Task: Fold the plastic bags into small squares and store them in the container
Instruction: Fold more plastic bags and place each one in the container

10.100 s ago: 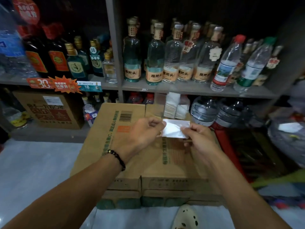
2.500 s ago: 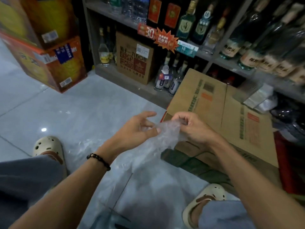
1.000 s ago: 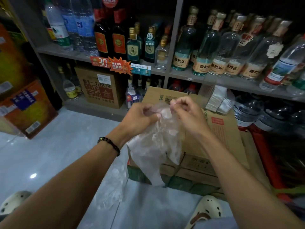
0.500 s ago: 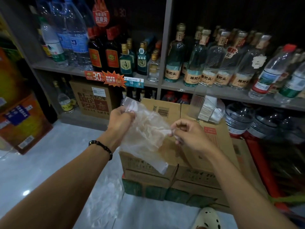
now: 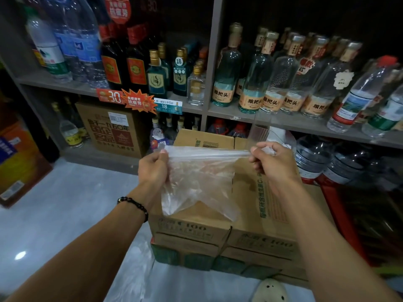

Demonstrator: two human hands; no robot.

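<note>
"粮把头" bottles (image 5: 250, 92) behind plastic bag (image 5: 196, 177)

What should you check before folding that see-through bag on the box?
1. Left hand grips one top corner: ok.
2. Right hand pinches the other corner: ok.
3. Top edge of the plastic bag pulled straight: ok.
4. Bag flat and smooth: not ok, the lower part hangs crinkled.
5. Cardboard box top has free space below the bag: ok.
6. Container has room left: cannot tell.
</note>
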